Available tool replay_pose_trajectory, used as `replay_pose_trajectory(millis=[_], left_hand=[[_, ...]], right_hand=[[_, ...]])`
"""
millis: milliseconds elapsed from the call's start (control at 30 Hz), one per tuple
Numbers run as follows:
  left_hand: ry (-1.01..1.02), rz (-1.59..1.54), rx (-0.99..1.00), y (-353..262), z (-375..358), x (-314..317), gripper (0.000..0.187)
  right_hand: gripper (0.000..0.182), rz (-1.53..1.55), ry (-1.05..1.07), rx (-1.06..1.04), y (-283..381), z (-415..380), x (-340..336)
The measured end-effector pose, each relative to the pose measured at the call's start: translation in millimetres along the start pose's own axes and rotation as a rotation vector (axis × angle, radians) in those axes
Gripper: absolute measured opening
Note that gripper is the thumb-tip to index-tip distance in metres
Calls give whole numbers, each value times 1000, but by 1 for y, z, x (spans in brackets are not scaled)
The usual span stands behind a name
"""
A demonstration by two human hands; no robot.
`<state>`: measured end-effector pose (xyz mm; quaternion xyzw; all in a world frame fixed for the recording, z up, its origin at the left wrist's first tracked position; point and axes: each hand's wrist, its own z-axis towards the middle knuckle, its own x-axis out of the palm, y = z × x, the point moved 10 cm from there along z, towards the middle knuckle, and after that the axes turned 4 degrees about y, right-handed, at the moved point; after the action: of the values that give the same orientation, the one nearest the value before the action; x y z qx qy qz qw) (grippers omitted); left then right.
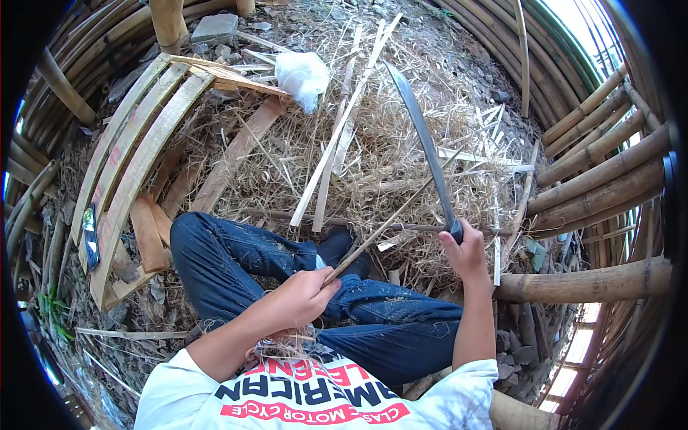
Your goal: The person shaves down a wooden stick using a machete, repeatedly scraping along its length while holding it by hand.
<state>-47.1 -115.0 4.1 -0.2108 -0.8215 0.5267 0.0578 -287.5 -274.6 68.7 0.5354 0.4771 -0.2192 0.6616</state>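
Note:
My right hand is wrapped round the dark handle of a machete, whose long curved blade points up and away to the left. In my left hand is a thin bamboo strip, gripped near its lower end above my lap. The strip slants up to the right, and its far part overlaps the blade in this view. Curly shavings cover the ground past my knees. Two long pale slats lie on them, left of the blade.
A wooden pallet leans at the left, with a phone on its slats. A white plastic bag sits by its far corner. Thick bamboo poles jut in from the right, and bamboo fencing curves around the area.

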Motion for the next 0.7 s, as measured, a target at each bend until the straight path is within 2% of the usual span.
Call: replay_pose_trajectory(millis=[133, 233, 400, 467, 600, 700], left_hand=[[9, -11, -5, -7, 6, 2, 28], [-27, -8, 43, -7, 4, -5, 31], [-35, 4, -24, -14, -9, -12, 27], [3, -10, -65, -8, -8, -4, 27], [35, -28, -15, -9, 1, 8, 29], [42, -22, -50, -13, -4, 8, 28]], right_hand=[[57, 63, 71, -16, 35, -21, 22], [53, 2, 167, -277, 78, -27, 46], [50, -22, 91, -235, 54, -3, 23], [49, 34, 40, -50, 22, 3, 8], [52, 103, 117, -66, 30, -18, 19], [54, 65, 117, -237, 74, -29, 36]])
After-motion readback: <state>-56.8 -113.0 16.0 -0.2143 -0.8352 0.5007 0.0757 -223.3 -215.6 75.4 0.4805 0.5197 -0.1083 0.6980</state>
